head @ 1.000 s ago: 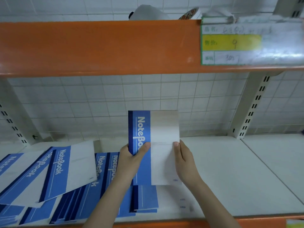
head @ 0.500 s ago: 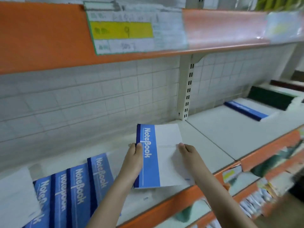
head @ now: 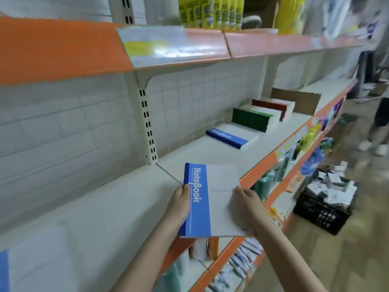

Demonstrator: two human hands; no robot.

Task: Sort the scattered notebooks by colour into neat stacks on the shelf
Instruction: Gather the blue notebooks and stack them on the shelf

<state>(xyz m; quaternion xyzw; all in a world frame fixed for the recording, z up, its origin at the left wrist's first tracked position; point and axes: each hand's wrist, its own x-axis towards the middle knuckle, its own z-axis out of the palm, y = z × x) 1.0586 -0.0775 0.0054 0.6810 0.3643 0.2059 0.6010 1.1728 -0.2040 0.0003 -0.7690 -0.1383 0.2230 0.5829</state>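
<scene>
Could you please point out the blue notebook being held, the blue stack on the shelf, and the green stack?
Held blue-and-white paper notebook [head: 219, 199]: head view, middle of its front cover.
Blue notebook stack [head: 228, 137]: head view, blue spine strip on top.
Green notebook stack [head: 249, 121]: head view, dark green side.

Bare shelf [head: 195, 152] before blue stack [head: 230, 138]

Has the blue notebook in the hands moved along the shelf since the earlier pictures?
Yes. The blue notebook has travelled right, now level with the slotted upright it was left of before.
</scene>
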